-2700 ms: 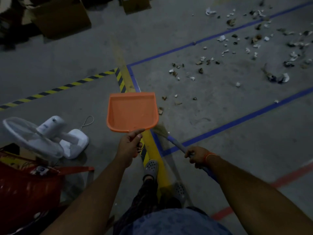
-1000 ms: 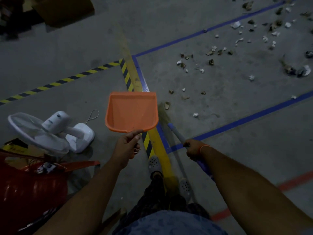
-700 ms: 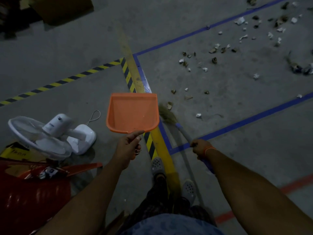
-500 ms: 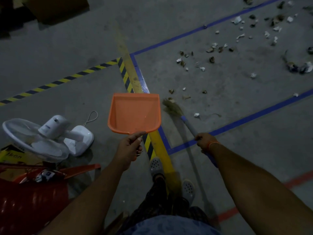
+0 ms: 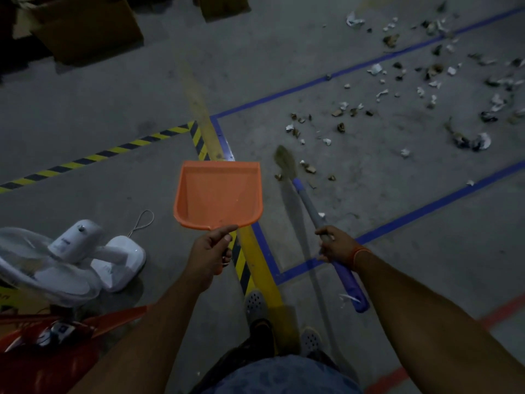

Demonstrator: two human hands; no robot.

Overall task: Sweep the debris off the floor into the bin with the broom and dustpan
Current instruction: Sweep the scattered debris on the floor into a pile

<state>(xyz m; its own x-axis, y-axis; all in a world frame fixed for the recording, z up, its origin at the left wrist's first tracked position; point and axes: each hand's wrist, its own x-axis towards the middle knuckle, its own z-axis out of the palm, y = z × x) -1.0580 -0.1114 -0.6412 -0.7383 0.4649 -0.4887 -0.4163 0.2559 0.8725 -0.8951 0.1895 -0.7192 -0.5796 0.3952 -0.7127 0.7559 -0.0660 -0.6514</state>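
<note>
Fingers of the right hand point(image 5: 336, 245) curl around the grey shaft of the broom point(image 5: 309, 214), gripping it partway up with the purple end of the handle trailing back beside the forearm. Those of the left hand point(image 5: 211, 248) wrap the short handle of the orange dustpan point(image 5: 218, 194), thumb lying forward along its rear edge, and the pan hangs above the floor, mouth pointing away from the body, with nothing visible in it. From the right hand the broom's long axis runs forward and slightly left, its bristle head at the near edge of the debris point(image 5: 397, 109), touching or almost touching the nearest few scraps. The bulk of the litter, torn paper and brown fragments, spreads ahead and to the right inside the blue tape lines point(image 5: 426, 211), well apart from the pan. So the right hand is the nearer one to the work, and a gathering stroke would likely have to draw scraps back and leftward toward the pan, which would need lowering to the floor. A red bin point(image 5: 37, 362), as it seems, sits at the lower left near a toppled white fan point(image 5: 65, 260). Little of the task looks done.
</note>
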